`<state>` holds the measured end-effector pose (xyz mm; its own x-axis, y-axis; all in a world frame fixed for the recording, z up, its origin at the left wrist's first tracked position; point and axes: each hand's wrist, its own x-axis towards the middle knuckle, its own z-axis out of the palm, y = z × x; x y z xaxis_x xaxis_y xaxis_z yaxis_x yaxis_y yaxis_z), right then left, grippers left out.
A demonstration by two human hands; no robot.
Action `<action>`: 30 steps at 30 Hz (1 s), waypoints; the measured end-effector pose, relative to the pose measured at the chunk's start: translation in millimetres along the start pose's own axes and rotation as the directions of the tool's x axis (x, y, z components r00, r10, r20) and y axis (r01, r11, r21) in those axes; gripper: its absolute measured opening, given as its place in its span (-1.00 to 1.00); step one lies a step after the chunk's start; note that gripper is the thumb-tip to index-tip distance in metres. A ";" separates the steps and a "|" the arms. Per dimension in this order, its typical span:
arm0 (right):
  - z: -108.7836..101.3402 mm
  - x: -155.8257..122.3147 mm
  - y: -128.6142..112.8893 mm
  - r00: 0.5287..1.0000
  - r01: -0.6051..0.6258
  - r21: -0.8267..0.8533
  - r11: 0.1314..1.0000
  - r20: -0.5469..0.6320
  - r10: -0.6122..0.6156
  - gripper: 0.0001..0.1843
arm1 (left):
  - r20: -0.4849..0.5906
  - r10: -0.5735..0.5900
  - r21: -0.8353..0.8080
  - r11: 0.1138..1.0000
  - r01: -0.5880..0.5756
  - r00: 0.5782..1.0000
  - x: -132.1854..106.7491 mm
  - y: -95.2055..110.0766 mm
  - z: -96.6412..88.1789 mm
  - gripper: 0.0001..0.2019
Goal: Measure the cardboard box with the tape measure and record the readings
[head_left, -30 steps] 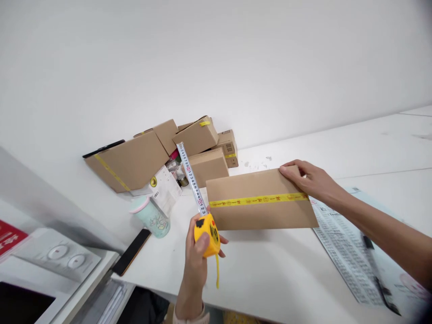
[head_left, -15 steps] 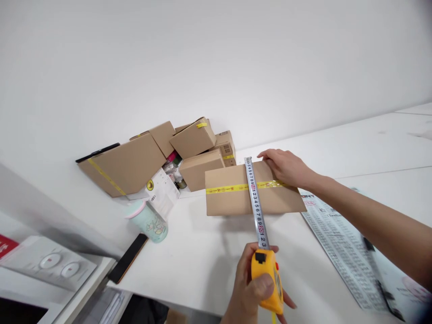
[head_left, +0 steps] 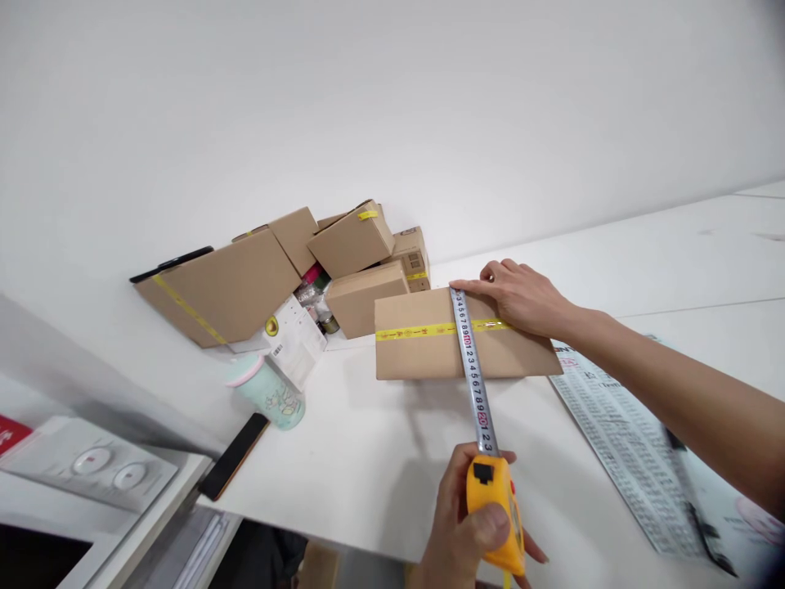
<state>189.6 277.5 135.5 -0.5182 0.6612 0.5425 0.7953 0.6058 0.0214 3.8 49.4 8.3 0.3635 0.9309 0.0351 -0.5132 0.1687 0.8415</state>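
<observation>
A cardboard box with a yellow tape strip along it lies on the white table. Across its top runs the metal blade of a yellow tape measure, pulled out past 20. My left hand is closed around the case at the near side of the box, thumb on top. At the far edge my right hand grips the box, its index finger stretched over the blade's end. The blade's tip is partly hidden under that finger.
Several cardboard boxes are stacked against the wall at the left. In front of them stand a white carton and a mint cup. A dark flat bar lies at the table's left edge. A printed sheet lies at right.
My right index finger has moved left onto the blade's end, which now meets the box's far edge. My left hand and the tape case have shifted slightly right.
</observation>
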 end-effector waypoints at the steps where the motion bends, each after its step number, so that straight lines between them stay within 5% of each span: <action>1: -0.2 -0.2 -0.5 1.000 -0.003 -0.001 1.000 0.003 0.003 -0.38 | -0.009 0.005 0.013 1.000 -0.005 1.000 0.2 -2.6 -1.7 -0.41; 19: 0.3 -13.4 -8.8 0.991 -0.027 0.079 0.997 -0.132 0.037 -0.43 | -0.107 0.043 0.133 0.991 -0.029 0.993 -15.4 -7.5 4.7 -0.30; 24: -0.8 -50.5 -36.3 0.958 -0.045 0.039 0.998 -0.280 0.054 -0.56 | -0.118 -0.094 0.127 0.986 0.109 0.989 -35.3 -6.7 6.3 -0.49; 30: 28.3 -108.7 -67.5 0.947 0.082 0.057 0.995 -0.317 -0.060 -0.72 | -0.084 -0.205 0.071 0.975 0.211 0.975 -44.0 -16.0 -3.9 -0.61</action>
<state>183.3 177.2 51.2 -0.4390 0.4493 0.7781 0.7307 0.6825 0.0181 -7.0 7.0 -8.7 0.3941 0.9006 -0.1834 -0.3686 0.3377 0.8661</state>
